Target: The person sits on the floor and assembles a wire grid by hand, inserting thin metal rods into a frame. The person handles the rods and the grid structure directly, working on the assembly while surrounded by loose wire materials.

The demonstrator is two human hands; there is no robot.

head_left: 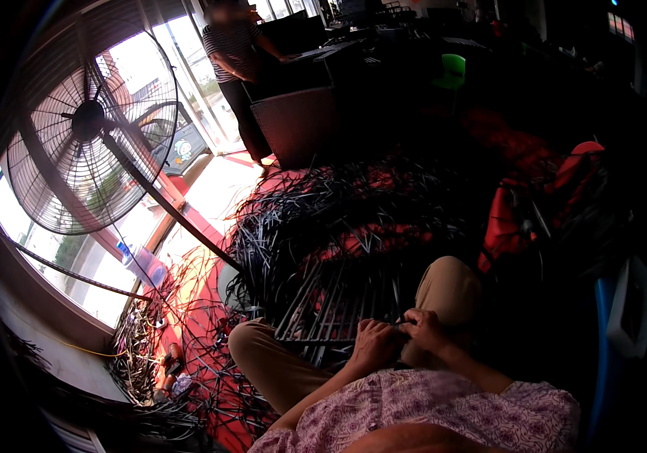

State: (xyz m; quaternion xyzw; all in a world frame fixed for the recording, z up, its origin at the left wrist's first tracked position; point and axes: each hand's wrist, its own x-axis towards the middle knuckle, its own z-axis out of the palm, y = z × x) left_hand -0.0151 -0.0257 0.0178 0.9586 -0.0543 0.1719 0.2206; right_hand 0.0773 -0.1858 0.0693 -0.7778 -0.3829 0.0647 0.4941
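My left hand (376, 344) and my right hand (425, 331) are close together above my lap, between my knees. The fingers of both are curled and pressed together. Whatever they pinch is small and dark, and I cannot make it out. Just ahead of my hands, a row of long, thin, roughly parallel strips (316, 306) fans out between my knees, its near ends by a crosswise edge. Beyond that lies a big tangled heap of dark, glossy strips (270, 226). Deep shadow hides much around my right hand.
A large black standing fan (89, 124) is at left, its pole slanting to a pale round base (231, 287). Loose strips litter the red floor (221, 343). A person (233, 57) stands by a box-like block (297, 124). A blue container (606, 325) is at right.
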